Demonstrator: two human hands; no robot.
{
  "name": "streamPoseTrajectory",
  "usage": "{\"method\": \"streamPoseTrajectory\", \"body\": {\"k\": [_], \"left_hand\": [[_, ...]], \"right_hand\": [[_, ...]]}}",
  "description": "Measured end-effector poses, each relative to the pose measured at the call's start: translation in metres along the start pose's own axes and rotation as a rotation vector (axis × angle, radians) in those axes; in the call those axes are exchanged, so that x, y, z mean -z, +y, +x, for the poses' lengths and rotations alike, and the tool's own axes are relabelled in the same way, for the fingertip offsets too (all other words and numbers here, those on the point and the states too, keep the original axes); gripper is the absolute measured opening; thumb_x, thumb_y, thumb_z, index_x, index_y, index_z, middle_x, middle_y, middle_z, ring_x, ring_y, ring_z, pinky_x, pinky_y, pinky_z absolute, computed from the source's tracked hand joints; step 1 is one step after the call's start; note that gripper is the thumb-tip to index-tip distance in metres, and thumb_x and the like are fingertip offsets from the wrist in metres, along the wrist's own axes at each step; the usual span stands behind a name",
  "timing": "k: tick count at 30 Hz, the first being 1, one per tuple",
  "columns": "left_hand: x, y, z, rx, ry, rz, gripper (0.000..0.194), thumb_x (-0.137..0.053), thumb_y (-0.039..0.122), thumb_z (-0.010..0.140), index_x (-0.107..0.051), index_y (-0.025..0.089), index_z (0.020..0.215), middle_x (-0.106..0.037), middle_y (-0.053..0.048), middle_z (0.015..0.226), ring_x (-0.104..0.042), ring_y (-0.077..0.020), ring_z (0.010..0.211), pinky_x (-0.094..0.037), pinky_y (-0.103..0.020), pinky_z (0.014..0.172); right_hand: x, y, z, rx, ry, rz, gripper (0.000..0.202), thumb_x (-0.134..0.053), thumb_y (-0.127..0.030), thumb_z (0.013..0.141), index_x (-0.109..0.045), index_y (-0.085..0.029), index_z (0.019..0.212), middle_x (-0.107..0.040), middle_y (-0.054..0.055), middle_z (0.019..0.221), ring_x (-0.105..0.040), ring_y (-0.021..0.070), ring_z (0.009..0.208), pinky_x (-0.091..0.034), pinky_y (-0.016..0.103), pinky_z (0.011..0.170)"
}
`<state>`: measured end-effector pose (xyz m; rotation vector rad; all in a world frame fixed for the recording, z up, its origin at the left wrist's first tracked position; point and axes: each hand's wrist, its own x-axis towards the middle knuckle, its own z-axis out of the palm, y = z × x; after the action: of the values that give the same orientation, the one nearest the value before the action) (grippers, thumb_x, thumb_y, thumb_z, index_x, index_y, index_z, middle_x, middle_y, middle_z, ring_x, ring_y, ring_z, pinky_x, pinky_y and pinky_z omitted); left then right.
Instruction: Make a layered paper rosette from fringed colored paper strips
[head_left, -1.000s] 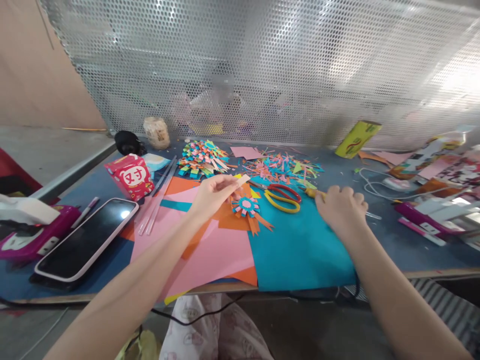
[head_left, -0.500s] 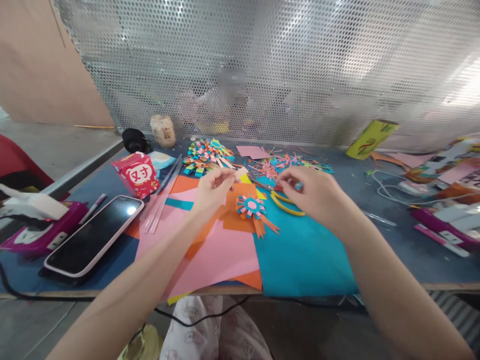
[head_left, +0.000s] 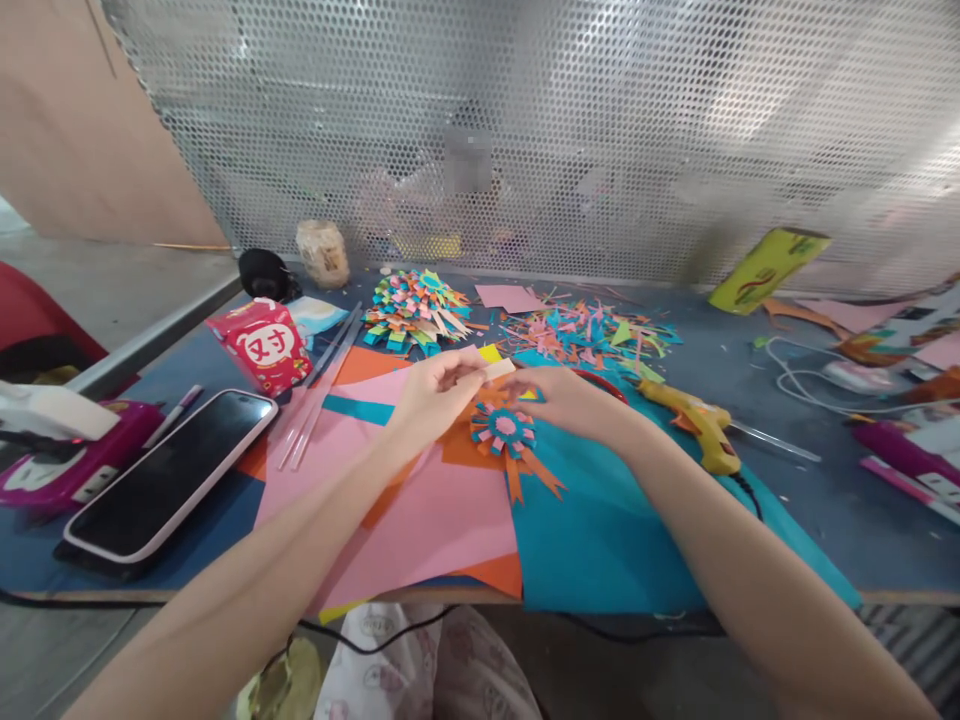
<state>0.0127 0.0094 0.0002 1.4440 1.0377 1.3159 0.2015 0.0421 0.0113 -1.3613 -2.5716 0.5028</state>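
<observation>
My left hand (head_left: 442, 388) pinches a short pale paper strip (head_left: 499, 370) between thumb and fingers. Close to the strip's right end is my right hand (head_left: 559, 398), its fingers bent and slightly apart; whether they touch the strip is unclear. A layered paper rosette (head_left: 503, 428) in blue, pink and orange, with two orange tails, lies just below both hands. Behind my right hand shows a red scissors handle (head_left: 606, 386), the rest hidden. Pink paper (head_left: 442, 520) and blue paper (head_left: 592, 550) lie beneath my arms.
A yellow glue gun (head_left: 701, 425) lies right of my right arm. Behind are piled paper rosettes (head_left: 416, 310) and paper scraps (head_left: 585, 330). Clear glue sticks (head_left: 315, 405), a phone (head_left: 172, 475) and a red packet (head_left: 262, 345) are left. A perforated metal screen (head_left: 570, 130) closes the back.
My right hand has moved left, away from the scissors and up to the paper strip. The glue gun, hidden behind my right arm before, is now visible.
</observation>
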Motion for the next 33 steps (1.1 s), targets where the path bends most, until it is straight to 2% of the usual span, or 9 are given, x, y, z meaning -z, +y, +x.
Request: {"method": "streamPoseTrajectory", "body": {"k": [9, 11, 14, 17, 20, 22, 26, 29, 33], "left_hand": [[0.004, 0.001, 0.001, 0.004, 0.06, -0.079, 0.012, -0.066, 0.025, 0.068, -0.063, 0.015, 0.075, -0.066, 0.0, 0.064, -0.059, -0.0102, 0.056, -0.047, -0.023, 0.057], [0.005, 0.001, 0.002, 0.011, 0.036, -0.105, 0.015, -0.068, 0.027, 0.068, -0.063, 0.015, 0.076, -0.068, 0.0, 0.065, -0.06, -0.0104, 0.057, -0.049, -0.024, 0.06], [0.004, 0.0, 0.0, 0.079, -0.063, -0.1, 0.018, -0.071, 0.029, 0.069, -0.064, 0.015, 0.079, -0.07, -0.002, 0.07, -0.066, -0.0129, 0.067, -0.05, -0.025, 0.065], [0.003, -0.004, -0.001, 0.179, -0.15, -0.091, 0.02, -0.072, 0.03, 0.07, -0.064, 0.014, 0.081, -0.072, -0.004, 0.075, -0.067, -0.0141, 0.07, -0.051, -0.025, 0.065], [0.001, -0.008, -0.002, 0.248, -0.186, -0.098, 0.019, -0.071, 0.029, 0.072, -0.064, 0.014, 0.082, -0.072, -0.005, 0.077, -0.067, -0.0137, 0.068, -0.052, -0.025, 0.062], [0.001, -0.008, -0.002, 0.244, -0.171, -0.091, 0.018, -0.069, 0.029, 0.074, -0.064, 0.015, 0.084, -0.072, -0.005, 0.078, -0.068, -0.0139, 0.07, -0.052, -0.024, 0.061], [0.005, -0.005, 0.0, 0.202, -0.018, -0.044, 0.016, -0.066, 0.028, 0.075, -0.063, 0.016, 0.085, -0.071, -0.004, 0.076, -0.068, -0.0141, 0.072, -0.051, -0.021, 0.057], [0.009, -0.004, 0.002, 0.191, 0.097, 0.019, 0.016, -0.065, 0.029, 0.075, -0.061, 0.015, 0.083, -0.07, -0.004, 0.076, -0.067, -0.0138, 0.069, -0.048, -0.02, 0.052], [0.008, -0.003, 0.001, 0.175, 0.077, 0.092, 0.019, -0.066, 0.033, 0.074, -0.062, 0.016, 0.082, -0.069, -0.004, 0.076, -0.066, -0.0145, 0.068, -0.046, -0.02, 0.05]], "right_hand": [[0.008, 0.001, -0.004, -0.054, 0.17, 0.155, 0.022, -0.052, -0.012, 0.081, -0.065, -0.014, 0.098, -0.07, 0.007, 0.092, -0.065, 0.0173, 0.083, -0.05, 0.029, 0.075], [0.007, 0.004, -0.003, -0.09, 0.242, 0.264, 0.021, -0.051, -0.012, 0.081, -0.064, -0.014, 0.098, -0.068, 0.008, 0.096, -0.065, 0.017, 0.082, -0.052, 0.029, 0.072], [0.005, 0.007, -0.002, -0.166, 0.336, 0.423, 0.022, -0.054, -0.019, 0.081, -0.061, -0.016, 0.102, -0.066, 0.01, 0.105, -0.066, 0.0183, 0.083, -0.054, 0.032, 0.071], [0.001, 0.01, -0.001, -0.263, 0.256, 0.566, 0.04, -0.067, -0.021, 0.071, -0.057, -0.018, 0.11, -0.062, 0.012, 0.118, -0.067, 0.0208, 0.083, -0.056, 0.035, 0.069], [-0.001, 0.013, -0.001, -0.263, 0.161, 0.646, 0.052, -0.075, -0.013, 0.057, -0.06, -0.019, 0.106, -0.06, 0.013, 0.122, -0.065, 0.0241, 0.098, -0.055, 0.035, 0.075], [0.0, 0.014, -0.001, -0.245, 0.131, 0.687, 0.047, -0.074, -0.01, 0.054, -0.062, -0.02, 0.099, -0.066, 0.009, 0.109, -0.065, 0.0229, 0.097, -0.054, 0.033, 0.075], [0.006, 0.016, -0.002, -0.234, 0.077, 0.811, 0.033, -0.073, -0.013, 0.058, -0.064, -0.021, 0.089, -0.068, -0.001, 0.076, -0.062, 0.0132, 0.061, -0.051, 0.027, 0.057], [0.014, 0.015, -0.006, -0.246, 0.177, 0.909, 0.031, -0.075, -0.012, 0.056, -0.064, -0.021, 0.084, -0.067, -0.002, 0.073, -0.059, 0.0101, 0.056, -0.049, 0.023, 0.053], [0.022, 0.011, -0.01, -0.271, 0.282, 1.078, 0.031, -0.076, -0.017, 0.058, -0.063, -0.023, 0.084, -0.065, -0.002, 0.073, -0.06, 0.0108, 0.056, -0.051, 0.024, 0.051]]}}
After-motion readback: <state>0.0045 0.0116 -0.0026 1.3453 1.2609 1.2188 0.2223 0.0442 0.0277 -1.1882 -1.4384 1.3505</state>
